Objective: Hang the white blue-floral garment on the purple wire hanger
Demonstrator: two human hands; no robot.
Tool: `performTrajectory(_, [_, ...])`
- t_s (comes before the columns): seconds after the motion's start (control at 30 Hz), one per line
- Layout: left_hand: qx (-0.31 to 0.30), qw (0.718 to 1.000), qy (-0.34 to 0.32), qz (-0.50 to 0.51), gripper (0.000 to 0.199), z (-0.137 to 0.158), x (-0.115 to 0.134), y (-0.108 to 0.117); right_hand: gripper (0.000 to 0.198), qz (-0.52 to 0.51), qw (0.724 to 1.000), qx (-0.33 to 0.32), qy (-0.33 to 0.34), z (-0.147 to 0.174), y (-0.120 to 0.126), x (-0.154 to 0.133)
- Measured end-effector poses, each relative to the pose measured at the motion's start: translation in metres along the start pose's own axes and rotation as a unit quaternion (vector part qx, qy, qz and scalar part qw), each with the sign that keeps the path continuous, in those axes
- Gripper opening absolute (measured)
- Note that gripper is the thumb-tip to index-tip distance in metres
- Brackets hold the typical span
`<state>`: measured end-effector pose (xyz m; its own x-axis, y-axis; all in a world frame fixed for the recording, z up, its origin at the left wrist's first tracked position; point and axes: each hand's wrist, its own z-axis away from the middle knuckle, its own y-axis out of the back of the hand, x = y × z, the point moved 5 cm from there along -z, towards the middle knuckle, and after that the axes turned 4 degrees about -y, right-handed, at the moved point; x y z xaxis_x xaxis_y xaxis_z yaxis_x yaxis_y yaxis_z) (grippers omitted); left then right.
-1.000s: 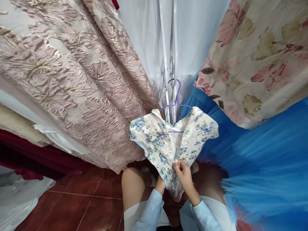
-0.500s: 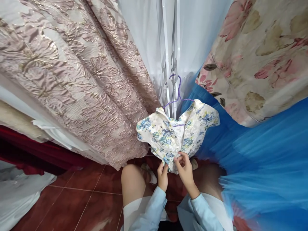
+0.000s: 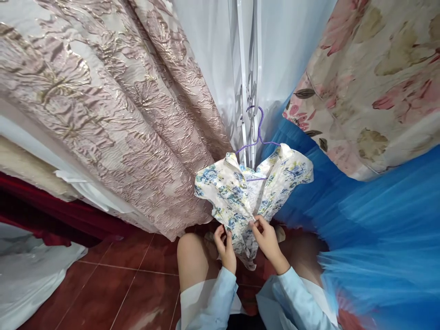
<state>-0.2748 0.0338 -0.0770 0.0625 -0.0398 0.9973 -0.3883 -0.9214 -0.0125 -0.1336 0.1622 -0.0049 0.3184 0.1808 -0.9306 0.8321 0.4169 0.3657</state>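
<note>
A short-sleeved blouse (image 3: 233,201), white with blue and yellow flowers, hangs by its shoulders on a purple hanger (image 3: 260,130). Its front is parted at the neck and its lower end droops between my knees. My right hand (image 3: 270,243) pinches the front edge of the blouse low down, thumb against fingertips. At the blouse's lower left side is my left hand (image 3: 227,254), its thumb and fingers apart, with the fingertips by the cloth. Whether they touch the cloth is hard to see.
White metal rails (image 3: 243,82) stand behind the hanger. A pink and gold brocade gown (image 3: 137,119) hangs on the left, blue tulle (image 3: 371,233) and a floral cloth (image 3: 364,105) on the right. Dark red cloth (image 3: 41,215) and red floor tiles (image 3: 137,293) show at lower left.
My left hand has let go of the blouse's lower edge and moved slightly left, its fingers parted. The lower end now hangs further down. My right hand keeps its pinch.
</note>
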Motion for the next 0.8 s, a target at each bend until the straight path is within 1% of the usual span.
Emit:
performTrajectory(0.03, [0.033, 0.998, -0.045, -0.042, 0.058, 0.001, 0.005, 0.005, 0.029, 0.007, 1.0, 0.001, 0.007, 0.002, 0.004, -0.001])
performTrajectory(0.07, [0.037, 0.992, -0.089, -0.079, 0.052, 0.002, 0.011, 0.006, 0.029, 0.015, 1.0, 0.003, 0.016, 0.004, 0.007, -0.002])
performTrajectory(0.1, [0.011, 0.985, -0.131, -0.108, 0.044, 0.005, 0.018, 0.002, 0.029, 0.024, 0.999, 0.004, 0.027, 0.007, 0.011, -0.003])
performTrajectory(0.17, [-0.093, 0.966, -0.195, -0.142, 0.025, 0.013, 0.03, -0.016, 0.027, 0.045, 0.998, 0.003, 0.052, 0.015, 0.018, -0.007])
performTrajectory(0.2, [-0.141, 0.954, -0.218, -0.149, 0.018, 0.018, 0.035, -0.027, 0.026, 0.056, 0.996, 0.004, 0.063, 0.018, 0.021, -0.009])
performTrajectory(0.23, [-0.175, 0.945, -0.232, -0.151, 0.014, 0.024, 0.04, -0.037, 0.025, 0.065, 0.995, 0.009, 0.074, 0.022, 0.024, -0.011])
performTrajectory(0.27, [-0.193, 0.939, -0.241, -0.15, 0.013, 0.028, 0.045, -0.046, 0.024, 0.072, 0.994, 0.017, 0.083, 0.025, 0.027, -0.013])
performTrajectory(0.37, [-0.2, 0.939, -0.243, -0.138, 0.007, 0.036, 0.054, -0.065, 0.022, 0.061, 0.992, 0.047, 0.101, 0.03, 0.033, -0.018])
performTrajectory(0.4, [-0.2, 0.94, -0.24, -0.134, 0.005, 0.037, 0.056, -0.069, 0.021, 0.048, 0.992, 0.049, 0.104, 0.03, 0.034, -0.018])
performTrajectory(0.47, [-0.207, 0.942, -0.232, -0.125, 0.009, 0.037, 0.057, -0.074, 0.022, 0.018, 0.994, 0.037, 0.105, 0.03, 0.034, -0.018])
performTrajectory(0.57, [-0.229, 0.942, -0.217, -0.112, 0.011, 0.037, 0.054, -0.075, 0.022, -0.021, 0.994, 0.025, 0.106, 0.029, 0.033, -0.016])
performTrajectory(0.63, [-0.24, 0.943, -0.203, -0.112, 0.011, 0.037, 0.05, -0.072, 0.021, -0.042, 0.993, 0.041, 0.102, 0.029, 0.033, -0.015])
performTrajectory(0.73, [-0.244, 0.943, -0.189, -0.122, 0.011, 0.039, 0.045, -0.066, 0.018, -0.069, 0.992, 0.074, 0.071, 0.03, 0.034, -0.012])
performTrajectory(0.8, [-0.247, 0.943, -0.187, -0.123, 0.012, 0.042, 0.045, -0.064, 0.015, -0.088, 0.992, 0.084, 0.041, 0.029, 0.032, -0.01])
